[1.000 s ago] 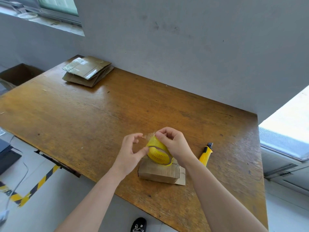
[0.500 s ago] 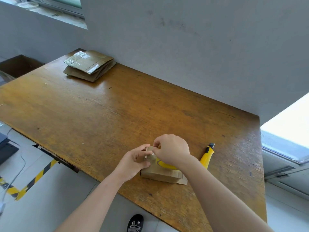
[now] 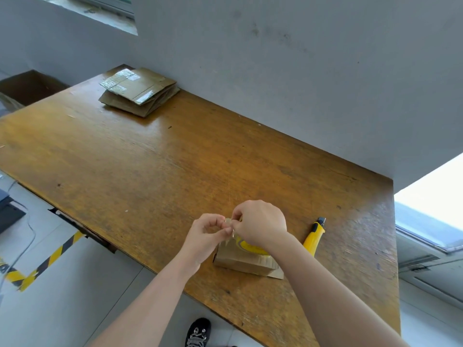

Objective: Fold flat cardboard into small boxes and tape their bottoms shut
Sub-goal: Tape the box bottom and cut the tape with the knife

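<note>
Both hands meet low and right of centre in the frame, right over the job. The left hand [image 3: 204, 234] has thumb and forefinger closed in a pinch on the free end of a strip of clear tape [image 3: 228, 222], its other fingers curled in behind. The right hand [image 3: 260, 225] is curled down over the yellow tape roll [image 3: 250, 247], fingertips tight up against that same strip, so the two hands touch at the tape. Only a sliver of the roll's yellow rim shows under the right palm.

The roll sits on top of the small cardboard box [image 3: 238, 261], which rests on the wooden tabletop [image 3: 150, 171] near its front edge, directly beneath the right wrist. A loose flap [image 3: 275, 274] pokes out flat at the box's lower right corner.

Just to the right of the box, apart from it, a yellow utility knife [image 3: 313, 239] lies on the wood with its black tip pointing up the frame.

Up in the upper left, at the far corner of the tabletop against the grey wall [image 3: 275, 71], waits the stack of flat cardboard [image 3: 140, 93], with shiny tape across the top sheet. Beyond it, at the left edge, an open brown carton [image 3: 27, 86] stands on the floor. Lower left, a yellow-and-black stripe [image 3: 50, 259] marks the floor, and a dark shoe [image 3: 198, 331] peeks in at the bottom edge.
</note>
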The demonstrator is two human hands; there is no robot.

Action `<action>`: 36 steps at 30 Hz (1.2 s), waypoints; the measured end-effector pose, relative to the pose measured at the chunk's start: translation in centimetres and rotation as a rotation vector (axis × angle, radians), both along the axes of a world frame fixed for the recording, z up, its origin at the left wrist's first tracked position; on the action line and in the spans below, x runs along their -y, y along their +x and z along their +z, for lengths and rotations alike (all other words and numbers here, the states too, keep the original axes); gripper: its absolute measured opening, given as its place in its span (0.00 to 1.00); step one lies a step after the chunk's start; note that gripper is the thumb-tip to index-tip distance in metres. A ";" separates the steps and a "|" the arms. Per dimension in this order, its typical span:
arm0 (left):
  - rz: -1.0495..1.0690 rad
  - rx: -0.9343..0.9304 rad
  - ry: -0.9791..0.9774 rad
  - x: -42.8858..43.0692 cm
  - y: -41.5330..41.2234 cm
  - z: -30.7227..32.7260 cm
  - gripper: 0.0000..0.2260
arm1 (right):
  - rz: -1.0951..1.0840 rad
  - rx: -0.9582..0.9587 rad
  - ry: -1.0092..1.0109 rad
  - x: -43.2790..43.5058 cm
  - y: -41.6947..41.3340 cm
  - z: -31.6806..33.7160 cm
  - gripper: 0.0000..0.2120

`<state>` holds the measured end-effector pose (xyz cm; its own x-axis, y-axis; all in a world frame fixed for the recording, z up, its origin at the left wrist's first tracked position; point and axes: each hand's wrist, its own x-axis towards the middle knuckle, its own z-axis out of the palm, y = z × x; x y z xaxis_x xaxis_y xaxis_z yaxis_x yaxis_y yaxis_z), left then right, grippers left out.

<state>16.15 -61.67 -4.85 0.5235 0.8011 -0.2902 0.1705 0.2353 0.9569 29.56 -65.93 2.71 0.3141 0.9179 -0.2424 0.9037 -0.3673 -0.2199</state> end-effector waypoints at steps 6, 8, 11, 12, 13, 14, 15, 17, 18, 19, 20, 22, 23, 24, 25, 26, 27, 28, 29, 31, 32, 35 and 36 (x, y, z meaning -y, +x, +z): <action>-0.139 0.122 -0.038 0.0 -0.5 0.4 0.08 | -0.011 -0.039 0.004 0.2 0.7 0.1 0.09; -0.149 0.118 -0.055 -0.2 -0.6 0.4 0.08 | -0.017 -0.050 0.001 0.2 0.9 0.1 0.08; -0.153 0.070 -0.072 -0.9 -0.9 0.4 0.08 | -0.022 -0.050 -0.003 0.3 0.8 0.1 0.08; -0.176 0.038 -0.063 -1.1 -0.9 0.6 0.08 | -0.018 -0.039 -0.002 0.3 0.7 0.0 0.08; -0.199 0.008 -0.057 -1.3 -0.9 0.6 0.08 | -0.013 -0.024 -0.002 0.2 0.6 0.0 0.07; -0.211 -0.012 -0.060 -1.5 -0.9 0.7 0.08 | -0.009 -0.008 -0.004 0.2 0.4 0.1 0.07; -0.210 -0.018 -0.070 -1.5 -0.9 0.8 0.08 | -0.005 0.009 -0.007 0.1 0.3 0.1 0.08; -0.187 -0.021 -0.076 -1.5 -0.8 0.9 0.09 | -0.001 0.031 -0.015 0.0 0.0 0.0 0.09; -0.172 -0.031 -0.067 -1.4 -0.7 0.8 0.09 | -0.004 0.036 -0.016 0.0 -0.1 -0.1 0.10; -0.156 -0.051 -0.054 -1.3 -0.7 0.7 0.10 | -0.004 0.038 -0.012 0.0 -0.1 0.0 0.11; -0.139 -0.086 -0.033 -1.1 -0.6 0.5 0.11 | 0.000 0.037 -0.005 0.1 -0.1 -0.1 0.12; -0.103 -0.188 0.029 -0.9 -0.4 0.0 0.12 | 0.004 0.010 0.013 0.2 0.0 -0.2 0.15; -0.088 -0.233 0.057 -0.8 -0.4 -0.2 0.12 | -0.006 -0.017 0.014 0.3 0.1 -0.1 0.17; -0.082 -0.260 0.073 -0.8 -0.5 -0.4 0.12 | -0.017 -0.040 0.006 0.5 0.3 -0.1 0.17; -0.082 -0.273 0.082 -0.8 -0.7 -0.6 0.12 | -0.025 -0.059 -0.007 0.7 0.6 0.0 0.17; -0.083 -0.283 0.087 -0.9 -0.8 -0.7 0.12 | -0.035 -0.088 -0.009 0.9 1.0 0.1 0.17; -0.078 -0.288 0.085 -1.0 -1.0 -0.9 0.12 | -0.049 -0.129 0.000 1.2 1.4 0.2 0.19; -0.073 -0.287 0.075 -1.1 -1.1 -1.0 0.12 | -0.063 -0.181 0.018 1.5 1.7 0.2 0.21; -0.072 -0.284 0.063 -1.1 -1.1 -1.2 0.12 | -0.072 -0.223 0.044 1.7 1.9 0.3 0.22; -0.073 -0.300 0.053 -1.1 -1.0 -1.5 0.11 | -0.061 -0.206 0.089 1.9 1.7 0.3 0.22; -0.066 -0.319 0.056 -1.1 -1.0 -1.7 0.11 | -0.053 -0.145 0.091 2.0 1.5 0.2 0.22; -0.069 -0.363 0.070 -1.2 -1.2 -2.2 0.11 | -0.063 0.039 0.049 2.1 0.9 0.0 0.17; -0.088 -0.372 0.061 -1.2 -1.2 -2.3 0.11 | -0.068 0.060 0.039 2.1 0.9 -0.1 0.16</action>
<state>14.98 -60.43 -7.18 0.4590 0.7792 -0.4267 0.5256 0.1490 0.8376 30.50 -68.04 2.63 0.3892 0.9023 -0.1853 0.8889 -0.4206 -0.1814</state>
